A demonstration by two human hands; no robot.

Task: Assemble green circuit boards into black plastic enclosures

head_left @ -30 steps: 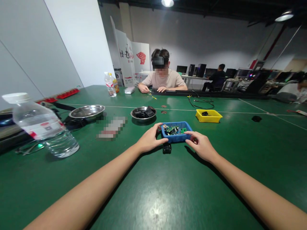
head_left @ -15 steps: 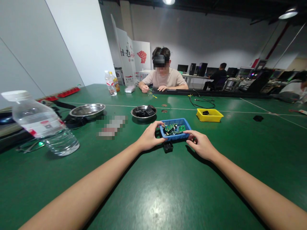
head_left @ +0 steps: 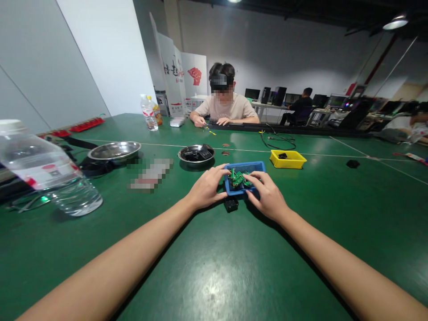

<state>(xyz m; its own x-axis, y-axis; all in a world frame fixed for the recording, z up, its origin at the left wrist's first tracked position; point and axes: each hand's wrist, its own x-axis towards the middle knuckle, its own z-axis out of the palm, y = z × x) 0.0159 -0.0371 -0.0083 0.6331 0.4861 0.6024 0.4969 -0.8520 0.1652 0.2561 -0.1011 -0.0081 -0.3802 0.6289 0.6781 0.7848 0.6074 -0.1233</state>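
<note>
While the two hands work at one blue bin (head_left: 245,167) near the middle of the green table (head_left: 317,214), the left hand (head_left: 207,187) has the bin's left end between a spread thumb and fingers. The right hand (head_left: 265,196) is half curled over the bin's right side, its thumb at the near rim and its fingertips among the green boards (head_left: 237,179) inside; whether it has hold of one, I cannot tell. At least two boards show in the bin, overlapping too much for a sure count. One black block (head_left: 230,204) lies just beside the bin's near side. To the far right stands one yellow bin (head_left: 288,163), with a black part (head_left: 282,156) in it; another black part (head_left: 353,164) lies well to its right. Of two steel bowls, the middle one (head_left: 192,163) holds several overlapping black parts, and the other (head_left: 113,152) sits farther left. Three bottles are in view: one large (head_left: 50,171), tilted-looking, near left, and two small (head_left: 149,113) side by side, far left. One person (head_left: 234,109) sits across the table, both hands at its far edge.
</note>
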